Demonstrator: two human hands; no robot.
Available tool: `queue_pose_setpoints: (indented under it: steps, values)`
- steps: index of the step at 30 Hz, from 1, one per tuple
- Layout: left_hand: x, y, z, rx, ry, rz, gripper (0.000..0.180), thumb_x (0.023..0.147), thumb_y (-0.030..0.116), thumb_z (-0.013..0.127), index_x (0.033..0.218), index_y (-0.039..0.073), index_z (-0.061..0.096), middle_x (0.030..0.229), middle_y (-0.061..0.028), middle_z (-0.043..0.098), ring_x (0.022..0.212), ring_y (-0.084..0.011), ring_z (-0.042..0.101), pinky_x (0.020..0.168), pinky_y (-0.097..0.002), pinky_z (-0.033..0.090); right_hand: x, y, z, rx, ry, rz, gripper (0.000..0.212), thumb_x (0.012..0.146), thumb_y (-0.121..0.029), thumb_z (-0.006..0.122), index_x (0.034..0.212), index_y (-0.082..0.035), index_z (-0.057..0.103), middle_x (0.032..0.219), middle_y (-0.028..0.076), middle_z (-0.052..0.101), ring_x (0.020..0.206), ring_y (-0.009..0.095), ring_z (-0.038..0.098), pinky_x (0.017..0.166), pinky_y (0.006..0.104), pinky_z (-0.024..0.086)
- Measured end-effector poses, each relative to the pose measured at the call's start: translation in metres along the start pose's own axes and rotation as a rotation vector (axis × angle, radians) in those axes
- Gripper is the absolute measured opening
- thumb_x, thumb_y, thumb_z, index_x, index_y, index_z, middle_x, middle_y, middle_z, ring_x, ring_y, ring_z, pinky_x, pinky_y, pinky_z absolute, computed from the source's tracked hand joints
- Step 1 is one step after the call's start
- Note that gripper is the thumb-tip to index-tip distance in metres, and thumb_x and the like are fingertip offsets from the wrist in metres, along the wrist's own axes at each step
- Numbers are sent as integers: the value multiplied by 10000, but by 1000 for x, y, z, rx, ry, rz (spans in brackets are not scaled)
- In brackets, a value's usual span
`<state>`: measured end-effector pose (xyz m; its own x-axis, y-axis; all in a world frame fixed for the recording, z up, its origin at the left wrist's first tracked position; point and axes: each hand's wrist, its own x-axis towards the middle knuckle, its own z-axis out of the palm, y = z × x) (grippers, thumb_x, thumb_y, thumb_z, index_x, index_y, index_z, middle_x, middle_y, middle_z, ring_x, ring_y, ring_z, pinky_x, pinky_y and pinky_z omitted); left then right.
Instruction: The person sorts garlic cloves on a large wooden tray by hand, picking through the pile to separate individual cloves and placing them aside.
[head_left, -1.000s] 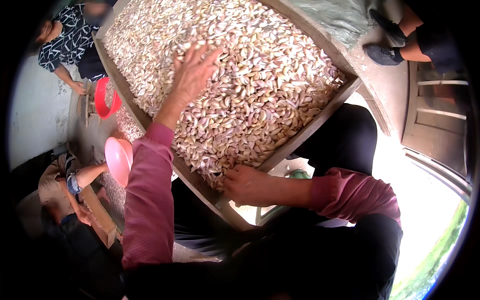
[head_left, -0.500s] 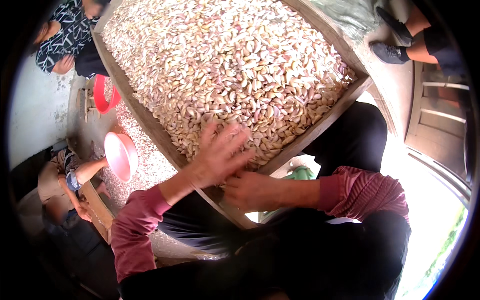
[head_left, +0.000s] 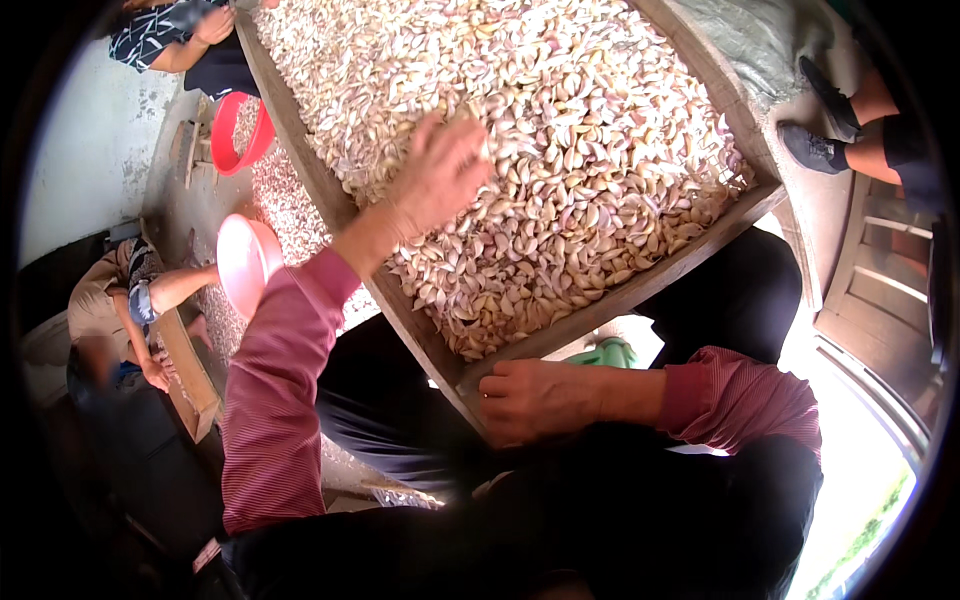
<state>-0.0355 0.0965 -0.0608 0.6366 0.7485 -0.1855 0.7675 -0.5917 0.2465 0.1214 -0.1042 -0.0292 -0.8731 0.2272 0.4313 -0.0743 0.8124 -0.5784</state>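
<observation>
Garlic cloves [head_left: 560,150] fill a shallow wooden tray [head_left: 620,295] that slants across the view above my legs. My left hand [head_left: 440,175] reaches over the tray's left side and rests on the cloves, its fingers apart and bent downward, slightly blurred. Nothing shows held in it. By the tray's near corner, my right hand [head_left: 530,400] is closed, thumb on top and fingers curled in. Whatever it may hold is hidden inside the fist. Whether it also grips the corner, I cannot tell.
On the left, a pink basin [head_left: 248,265] and a red basin [head_left: 240,135] stand near loose cloves [head_left: 285,200] on the floor. A person sits beside a wooden box [head_left: 185,380]; another sits at the far left. Someone's shoes [head_left: 810,145] are at the right. A green object [head_left: 605,352] lies under the tray.
My left hand has moved away from the near corner, farther up over the cloves. My right hand has drawn back from the cloves toward me, to the tray's corner. The view has shifted slightly.
</observation>
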Motion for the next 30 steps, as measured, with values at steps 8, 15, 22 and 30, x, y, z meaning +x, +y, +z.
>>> queue_pose_setpoints:
  steps: [8, 15, 22, 30]
  values:
    - [47, -104, -50, 411, 543, -71, 428, 981, 373, 515, 1404, 306, 503, 1547, -139, 314, 1407, -310, 337, 1156, -501, 228, 1, -2, 4, 60, -113, 47, 86, 751, -186, 619, 735, -125, 561, 779, 18, 525, 770, 188, 533, 661, 307, 442]
    - [-14, -46, -47, 108, 449, 65, 323, 930, 226, 622, 1251, 186, 629, 1428, -148, 481, 1283, -343, 489, 1056, -441, 390, 3, 0, 6, 2, -105, 26, 84, 766, -178, 621, 760, -118, 562, 777, 16, 530, 771, 193, 542, 670, 319, 446]
    - [-102, 50, 6, -151, 291, 475, 292, 795, 85, 667, 1085, 59, 649, 1241, -118, 571, 1086, -272, 576, 967, -449, 457, 3, -4, 21, 66, -58, 22, 131, 796, -207, 639, 738, -122, 558, 745, 16, 526, 734, 197, 542, 635, 326, 446]
    - [-90, 82, 54, -93, 189, 733, 302, 898, 176, 520, 1178, 106, 608, 1487, -79, 425, 1421, -246, 324, 1124, -594, 206, 12, 0, 18, 56, -17, 5, 167, 810, -234, 656, 723, -122, 567, 719, 13, 512, 707, 193, 535, 604, 320, 437]
